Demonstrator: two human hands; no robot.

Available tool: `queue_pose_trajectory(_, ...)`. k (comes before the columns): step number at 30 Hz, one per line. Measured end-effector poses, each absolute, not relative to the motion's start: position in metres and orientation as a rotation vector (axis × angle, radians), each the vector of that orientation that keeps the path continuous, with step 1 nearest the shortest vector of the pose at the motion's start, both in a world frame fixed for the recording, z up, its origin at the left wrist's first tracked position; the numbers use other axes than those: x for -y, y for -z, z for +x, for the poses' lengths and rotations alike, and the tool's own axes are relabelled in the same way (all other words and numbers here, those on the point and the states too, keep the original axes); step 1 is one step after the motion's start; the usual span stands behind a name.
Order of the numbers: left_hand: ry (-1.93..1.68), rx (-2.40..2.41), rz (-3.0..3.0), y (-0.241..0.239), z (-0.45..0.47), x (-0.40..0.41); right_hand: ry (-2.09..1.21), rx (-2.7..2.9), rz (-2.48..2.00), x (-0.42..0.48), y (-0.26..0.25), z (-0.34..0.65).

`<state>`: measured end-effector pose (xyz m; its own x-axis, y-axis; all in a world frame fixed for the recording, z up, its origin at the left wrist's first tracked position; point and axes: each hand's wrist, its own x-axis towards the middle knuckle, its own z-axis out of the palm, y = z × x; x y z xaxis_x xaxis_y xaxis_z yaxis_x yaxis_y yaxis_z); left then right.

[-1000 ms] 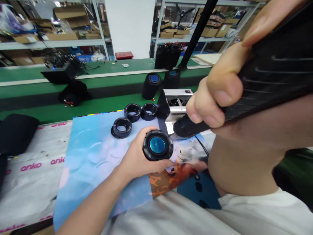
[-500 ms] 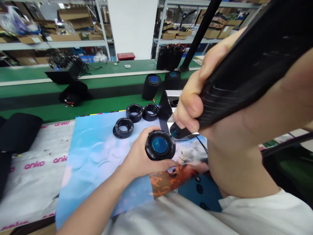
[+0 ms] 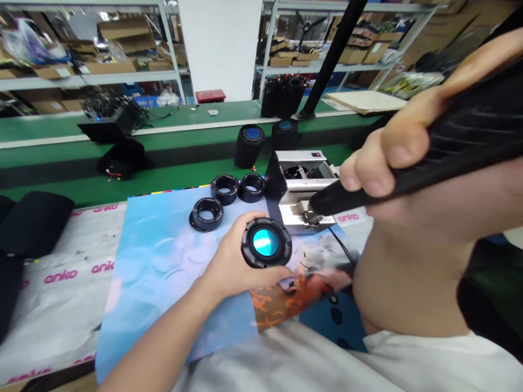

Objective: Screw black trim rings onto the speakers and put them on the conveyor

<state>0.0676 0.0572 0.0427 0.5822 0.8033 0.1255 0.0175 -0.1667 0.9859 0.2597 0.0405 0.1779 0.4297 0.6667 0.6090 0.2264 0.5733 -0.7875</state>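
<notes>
My left hand point(image 3: 232, 264) is closed around a round black speaker part point(image 3: 266, 243) with a shiny blue centre, held just above a blue printed mat point(image 3: 163, 267). Close to the camera, my right hand point(image 3: 384, 158) grips a long black electric screwdriver point(image 3: 429, 158). Its tip point(image 3: 312, 209) rests at the front of a small silver metal box point(image 3: 304, 188) standing right of the speaker part. Three black ring-shaped parts point(image 3: 224, 188) lie on the mat behind my left hand.
Two black cylindrical speakers point(image 3: 249, 146) stand on the green conveyor belt point(image 3: 81, 182) behind the mat. White plastic sheeting printed with pink letters point(image 3: 53, 283) covers the bench at left, with black fabric bundles point(image 3: 35, 220) on it. Shelves of cardboard boxes point(image 3: 118, 30) fill the background.
My right hand and the screwdriver swung right, away from the speaker part, so the tip now sits at the silver box. My left hand stayed put with the speaker part.
</notes>
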Motion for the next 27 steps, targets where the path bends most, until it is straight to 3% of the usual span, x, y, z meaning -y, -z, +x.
queue_pose_trajectory(12,-0.814,-0.745,1.592,-0.039,0.066,-0.057,-0.445,0.971,-0.873,-0.06,-0.093,0.306)
queue_pose_trajectory(17,-0.804,-0.756,1.573,-0.042,0.066,-0.057,-0.504,0.915,-0.863,-0.045,-0.107,0.304)
queue_pose_trajectory(22,-0.815,-0.768,1.585,-0.042,0.066,-0.055,-0.307,0.784,-0.827,-0.035,-0.132,0.297)
queue_pose_trajectory(27,-0.802,-0.759,1.605,-0.041,0.065,-0.055,-0.339,0.809,-0.8,-0.043,-0.108,0.301)
